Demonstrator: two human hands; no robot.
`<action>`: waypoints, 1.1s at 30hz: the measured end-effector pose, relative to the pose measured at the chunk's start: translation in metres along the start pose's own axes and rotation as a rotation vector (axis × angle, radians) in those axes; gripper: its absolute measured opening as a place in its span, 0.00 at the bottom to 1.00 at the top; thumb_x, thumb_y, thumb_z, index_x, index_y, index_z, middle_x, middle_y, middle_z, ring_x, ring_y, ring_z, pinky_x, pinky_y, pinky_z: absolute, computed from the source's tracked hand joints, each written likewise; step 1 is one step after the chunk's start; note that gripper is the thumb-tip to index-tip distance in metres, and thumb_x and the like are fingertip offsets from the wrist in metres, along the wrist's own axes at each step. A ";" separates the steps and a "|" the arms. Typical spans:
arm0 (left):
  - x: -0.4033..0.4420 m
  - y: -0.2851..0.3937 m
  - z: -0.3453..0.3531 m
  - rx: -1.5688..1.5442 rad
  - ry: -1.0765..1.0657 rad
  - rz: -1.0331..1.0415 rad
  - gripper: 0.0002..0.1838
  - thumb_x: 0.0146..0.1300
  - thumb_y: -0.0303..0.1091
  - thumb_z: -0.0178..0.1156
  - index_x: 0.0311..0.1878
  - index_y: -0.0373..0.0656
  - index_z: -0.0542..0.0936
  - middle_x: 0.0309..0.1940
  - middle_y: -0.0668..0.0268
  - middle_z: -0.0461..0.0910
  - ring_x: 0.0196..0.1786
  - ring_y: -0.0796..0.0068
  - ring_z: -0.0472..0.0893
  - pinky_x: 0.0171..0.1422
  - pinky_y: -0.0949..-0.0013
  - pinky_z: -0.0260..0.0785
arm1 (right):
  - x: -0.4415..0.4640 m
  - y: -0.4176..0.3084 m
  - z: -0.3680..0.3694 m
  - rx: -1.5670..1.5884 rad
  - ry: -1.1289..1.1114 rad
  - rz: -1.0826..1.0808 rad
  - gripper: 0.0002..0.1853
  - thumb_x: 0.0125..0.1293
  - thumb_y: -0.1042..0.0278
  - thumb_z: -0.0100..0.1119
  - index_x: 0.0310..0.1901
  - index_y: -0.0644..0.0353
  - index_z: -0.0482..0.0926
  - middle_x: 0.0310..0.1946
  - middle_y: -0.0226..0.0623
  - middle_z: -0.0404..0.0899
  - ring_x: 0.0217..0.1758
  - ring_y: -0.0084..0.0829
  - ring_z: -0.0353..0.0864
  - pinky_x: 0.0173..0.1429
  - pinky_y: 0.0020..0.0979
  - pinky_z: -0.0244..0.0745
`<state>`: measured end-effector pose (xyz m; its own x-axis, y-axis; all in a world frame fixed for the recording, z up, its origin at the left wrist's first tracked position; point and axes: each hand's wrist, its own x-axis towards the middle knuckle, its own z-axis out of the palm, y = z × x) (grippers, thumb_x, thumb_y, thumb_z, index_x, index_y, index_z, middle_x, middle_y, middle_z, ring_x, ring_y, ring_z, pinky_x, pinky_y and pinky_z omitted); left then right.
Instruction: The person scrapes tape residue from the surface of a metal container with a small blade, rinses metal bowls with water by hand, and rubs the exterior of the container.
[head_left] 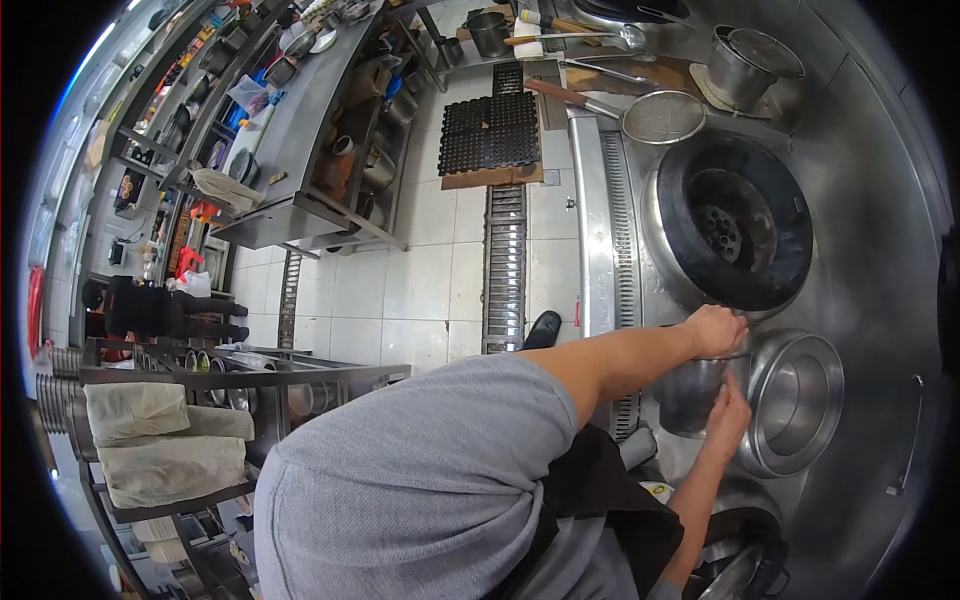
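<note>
A cylindrical metal pot point(687, 398) stands on the steel stove top, partly covered by my arms. My left hand point(714, 330) is closed at its rim, on the side nearer the wok burner. At the opposite side of the rim my right hand point(730, 415) presses its fingers against the pot wall. The pot's contents are hidden. Beside my right hand sits a wide round steel basin point(838, 405). Past my left hand is the black burner ring point(788, 260) with a dark, perforated bottom.
A wooden-handled mesh strainer point(664, 117) lies beyond the burner, near a steel pot point(738, 85) with a sieve on top. Tongs and ladles lie at the far end. A steel worktable point(310, 110) and a black rubber mat point(488, 134) are behind me; a person point(145, 308) stands farther off.
</note>
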<state>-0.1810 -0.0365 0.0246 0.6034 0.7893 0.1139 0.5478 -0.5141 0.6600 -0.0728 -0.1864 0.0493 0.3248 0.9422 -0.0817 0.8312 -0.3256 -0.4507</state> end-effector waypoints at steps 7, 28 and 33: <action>-0.009 0.011 0.005 -0.001 0.013 -0.102 0.18 0.72 0.44 0.48 0.39 0.40 0.81 0.28 0.48 0.84 0.34 0.46 0.86 0.43 0.48 0.79 | -0.011 -0.008 0.005 -0.039 0.031 -0.098 0.17 0.69 0.73 0.53 0.58 0.58 0.82 0.48 0.53 0.83 0.51 0.53 0.83 0.54 0.46 0.75; 0.012 -0.021 -0.003 -0.260 -0.243 -0.276 0.25 0.60 0.48 0.59 0.49 0.35 0.84 0.47 0.46 0.84 0.54 0.48 0.83 0.60 0.58 0.73 | -0.035 -0.001 -0.013 0.200 0.182 0.024 0.15 0.69 0.68 0.56 0.55 0.50 0.84 0.45 0.50 0.84 0.47 0.53 0.83 0.53 0.46 0.77; -0.023 -0.015 0.011 -0.055 -0.006 -0.073 0.17 0.72 0.42 0.50 0.42 0.37 0.78 0.34 0.36 0.81 0.42 0.29 0.80 0.53 0.36 0.70 | -0.012 -0.001 -0.005 0.134 0.182 -0.044 0.16 0.68 0.71 0.54 0.55 0.49 0.84 0.39 0.50 0.85 0.44 0.52 0.83 0.51 0.48 0.77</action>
<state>-0.1969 -0.0507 0.0044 0.5667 0.8218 0.0598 0.5578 -0.4360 0.7062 -0.0754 -0.1982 0.0555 0.3759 0.9216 0.0964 0.7828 -0.2602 -0.5653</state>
